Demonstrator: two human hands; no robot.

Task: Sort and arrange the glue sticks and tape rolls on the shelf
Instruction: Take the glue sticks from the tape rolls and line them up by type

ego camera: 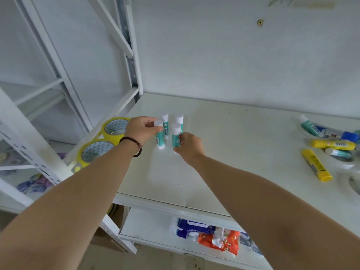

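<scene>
**Four teal glue sticks upright at the left end of the shelf**

Four teal-and-white glue sticks stand upright in a tight two-by-two cluster on the white shelf [224, 145], toward its left end. The left hand [141, 131] grasps the front-left glue stick [159, 138] near its white cap, fingers curled round it. The right hand [190, 144] pinches the front-right glue stick [176, 136] low on its teal body. Behind them stand the back-left glue stick [165, 123] and the back-right glue stick [179, 118], untouched. A dark beaded bracelet [131, 143] circles the left wrist.

Just left of the cluster, at the shelf's edge, two yellow tape rolls [101, 141] lie flat, one behind the other. Well apart at the right end, a loose heap of glue sticks [329, 143] lies on its side: yellow ones, teal ones and one with a blue cap, among white tape rolls [348, 164] that are partly cut off by the frame.

The shelf surface is glossy off-white, backed by a plain pale wall [233, 55]. White metal uprights and braces [128, 45] frame the left side. On the lower shelf [148, 225] lie blue and orange packets [206, 233].
</scene>
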